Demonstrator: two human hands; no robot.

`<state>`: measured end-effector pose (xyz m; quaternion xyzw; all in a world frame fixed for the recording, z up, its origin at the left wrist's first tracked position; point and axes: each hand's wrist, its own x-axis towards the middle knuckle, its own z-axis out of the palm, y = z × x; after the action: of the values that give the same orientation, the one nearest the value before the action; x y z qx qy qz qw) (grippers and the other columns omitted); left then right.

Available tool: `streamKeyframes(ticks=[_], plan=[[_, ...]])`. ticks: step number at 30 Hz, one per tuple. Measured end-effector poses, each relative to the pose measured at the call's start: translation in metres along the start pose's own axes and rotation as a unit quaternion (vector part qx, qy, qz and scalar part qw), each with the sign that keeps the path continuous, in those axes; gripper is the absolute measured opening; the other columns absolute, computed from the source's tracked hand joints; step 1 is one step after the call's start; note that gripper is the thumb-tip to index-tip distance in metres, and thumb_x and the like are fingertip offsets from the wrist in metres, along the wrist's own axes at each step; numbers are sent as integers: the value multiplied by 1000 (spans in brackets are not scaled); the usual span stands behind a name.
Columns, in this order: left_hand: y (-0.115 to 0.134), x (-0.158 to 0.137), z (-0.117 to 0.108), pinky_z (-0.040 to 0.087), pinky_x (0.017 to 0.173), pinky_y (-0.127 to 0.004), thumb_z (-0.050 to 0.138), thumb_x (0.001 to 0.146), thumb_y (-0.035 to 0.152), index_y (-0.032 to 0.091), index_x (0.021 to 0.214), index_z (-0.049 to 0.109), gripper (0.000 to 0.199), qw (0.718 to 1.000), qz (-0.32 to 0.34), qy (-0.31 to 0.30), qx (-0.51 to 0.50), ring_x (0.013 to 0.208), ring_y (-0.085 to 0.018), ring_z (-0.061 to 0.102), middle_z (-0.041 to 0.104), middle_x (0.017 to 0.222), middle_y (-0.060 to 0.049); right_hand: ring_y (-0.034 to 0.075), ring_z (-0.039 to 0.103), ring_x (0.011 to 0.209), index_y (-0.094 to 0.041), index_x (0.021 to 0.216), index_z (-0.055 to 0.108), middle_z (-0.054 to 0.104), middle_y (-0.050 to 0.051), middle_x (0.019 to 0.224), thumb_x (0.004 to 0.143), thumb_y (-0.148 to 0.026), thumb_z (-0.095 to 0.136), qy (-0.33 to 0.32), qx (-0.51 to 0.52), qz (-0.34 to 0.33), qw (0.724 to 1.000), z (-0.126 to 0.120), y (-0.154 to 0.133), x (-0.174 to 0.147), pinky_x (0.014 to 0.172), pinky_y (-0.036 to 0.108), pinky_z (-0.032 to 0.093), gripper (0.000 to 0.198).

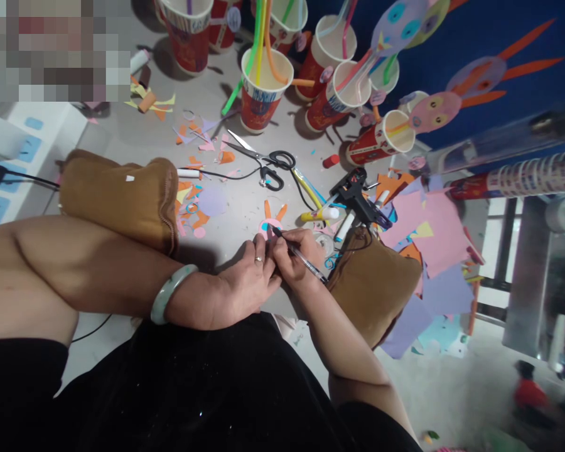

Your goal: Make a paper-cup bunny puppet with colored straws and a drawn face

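Scissors (263, 164), glue gun (355, 191) and straw-filled paper cups (263, 88) lie around.

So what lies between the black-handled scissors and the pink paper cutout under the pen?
Head view: bare grey floor between scissors and cutout, crossed by a thin black cable.

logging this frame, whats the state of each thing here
right hand: gripping pen, tip on paper face
left hand: pressed beside the right, steadying the paper face
scissors: lying open
glue gun: lying on its side
cups: mostly upright with straws, one tipped over
paper scraps: scattered
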<state>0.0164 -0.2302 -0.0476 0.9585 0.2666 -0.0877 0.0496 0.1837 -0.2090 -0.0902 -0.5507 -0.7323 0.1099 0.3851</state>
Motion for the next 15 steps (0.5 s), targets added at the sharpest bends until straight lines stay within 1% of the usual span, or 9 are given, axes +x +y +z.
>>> streamKeyframes(ticks=[2, 4, 6, 8, 10, 12, 15], plan=[[-1, 0, -2, 46, 110, -63, 69, 89, 57, 8, 153, 51, 83, 1000, 4, -6, -5, 142, -56, 48, 44, 159, -33, 16, 72, 66, -26, 95, 57, 73, -1, 79, 90, -20, 63, -5, 5, 3, 1000, 0, 0, 0, 59, 29, 58, 10], [-2, 2, -7, 46, 111, -63, 68, 89, 57, 9, 153, 51, 82, 1000, 7, -27, -14, 144, -55, 47, 42, 160, -33, 16, 71, 65, -26, 95, 57, 73, -1, 79, 90, -20, 62, -8, 8, 5, 1000, 0, 0, 0, 59, 29, 57, 10], [-5, 5, -14, 47, 110, -61, 68, 90, 55, 11, 153, 52, 78, 997, 13, -74, -22, 145, -54, 47, 44, 160, -31, 16, 71, 64, -26, 95, 57, 73, -1, 78, 89, -20, 63, -6, 5, 2, 1000, 0, 0, 0, 58, 29, 56, 10], [-6, 7, -18, 48, 111, -60, 68, 90, 57, 13, 154, 51, 80, 994, 18, -105, -29, 146, -54, 46, 45, 160, -30, 16, 71, 64, -26, 95, 57, 73, -1, 78, 89, -20, 63, 2, -2, -1, 1000, 0, -1, 0, 58, 28, 56, 10], [-5, 6, -16, 47, 111, -61, 69, 89, 57, 13, 153, 53, 79, 995, 10, -91, -29, 146, -54, 45, 46, 160, -29, 16, 70, 63, -26, 94, 58, 73, -1, 76, 89, -21, 63, 11, -8, -4, 1000, 0, -1, 0, 57, 28, 56, 9], [-4, 4, -12, 45, 112, -62, 67, 91, 55, 11, 152, 53, 77, 999, 1, -47, -23, 146, -53, 46, 44, 161, -30, 15, 70, 62, -25, 94, 58, 73, -1, 77, 89, -21, 63, 10, -12, -2, 1000, 0, -1, 1, 57, 27, 56, 8], [-2, -1, -8, 46, 111, -59, 64, 94, 49, 10, 152, 52, 71, 1000, -7, -23, -17, 144, -51, 50, 46, 159, -30, 16, 71, 64, -25, 94, 58, 74, -1, 78, 89, -20, 63, 3, -13, -1, 1000, -1, -1, 0, 58, 28, 56, 9]])
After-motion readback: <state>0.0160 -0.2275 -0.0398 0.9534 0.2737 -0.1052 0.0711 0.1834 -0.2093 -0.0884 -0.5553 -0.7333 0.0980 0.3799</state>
